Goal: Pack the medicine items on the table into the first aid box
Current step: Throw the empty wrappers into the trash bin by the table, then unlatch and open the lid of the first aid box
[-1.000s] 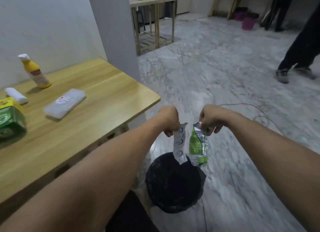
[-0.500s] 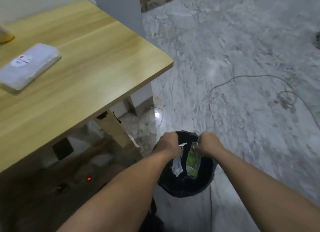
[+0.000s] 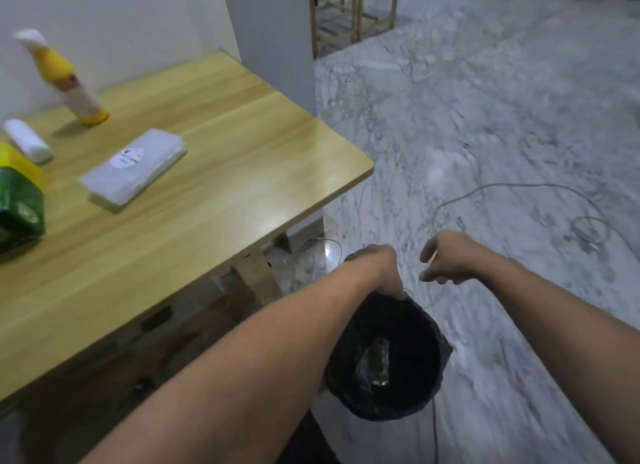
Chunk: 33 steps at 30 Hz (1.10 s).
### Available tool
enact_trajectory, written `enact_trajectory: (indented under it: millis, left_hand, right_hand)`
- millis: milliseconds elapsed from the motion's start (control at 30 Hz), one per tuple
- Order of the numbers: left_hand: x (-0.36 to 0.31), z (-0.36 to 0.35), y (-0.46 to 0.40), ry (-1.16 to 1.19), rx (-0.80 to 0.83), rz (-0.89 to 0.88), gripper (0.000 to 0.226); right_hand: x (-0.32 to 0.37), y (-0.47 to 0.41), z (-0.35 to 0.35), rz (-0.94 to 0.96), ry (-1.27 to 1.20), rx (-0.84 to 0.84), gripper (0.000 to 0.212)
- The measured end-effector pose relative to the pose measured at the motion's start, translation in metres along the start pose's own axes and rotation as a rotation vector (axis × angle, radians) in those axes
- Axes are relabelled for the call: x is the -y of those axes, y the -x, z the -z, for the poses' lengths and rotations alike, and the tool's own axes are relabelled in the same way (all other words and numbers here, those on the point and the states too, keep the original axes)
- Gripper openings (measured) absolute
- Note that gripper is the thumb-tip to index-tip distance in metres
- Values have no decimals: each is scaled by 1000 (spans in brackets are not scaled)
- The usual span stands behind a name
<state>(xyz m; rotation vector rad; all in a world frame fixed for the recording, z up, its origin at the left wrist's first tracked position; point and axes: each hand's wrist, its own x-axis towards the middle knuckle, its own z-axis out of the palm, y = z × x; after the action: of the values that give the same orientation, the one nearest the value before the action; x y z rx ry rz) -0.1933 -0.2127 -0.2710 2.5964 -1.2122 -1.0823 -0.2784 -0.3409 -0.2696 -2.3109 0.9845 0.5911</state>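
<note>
My left hand hangs over the rim of a black bin on the floor, fingers loose and holding nothing. My right hand hovers just right of it, fingers apart and empty. A crumpled green and silver wrapper lies inside the bin. On the wooden table to the left stand a yellow and white bottle, a white roll, a flat clear first aid box with a round label, and a green and yellow pack at the left edge.
A grey pillar rises behind the table's far corner. A thin cable loops across the marble floor to the right. A wooden frame stands farther back. The bin sits close to the table's leg.
Both hands held torn wrappers over the bin earlier; now the wrappers lie in the bin and both hands are empty. My view has lifted back toward the table.
</note>
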Motion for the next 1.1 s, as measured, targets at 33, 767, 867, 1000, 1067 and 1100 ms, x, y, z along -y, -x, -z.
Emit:
enact_trajectory:
  millis: [33,767,867,1000,1067,1100]
  left_hand:
    - [-7,15,8,4,-18,-26,39]
    - [101,214,288,109,-414,97,53]
    - [148,221,323,112,-473,203,54]
    - [205,233,372,147,-554,309,51]
    - [232,239,393,174,-591,329,47]
    - [245,242,402,192,-621,337,45]
  right_hand:
    - [7,8,18,16,5,4,42]
    - [290,198,122,568,320,-120,45]
    - [344,207,101,684,325,-126,43]
    - [412,218,75,821,370,-113,42]
    - [442,222,64,887,381,-115,41]
    - [457,225,59,916,385,-121,40]
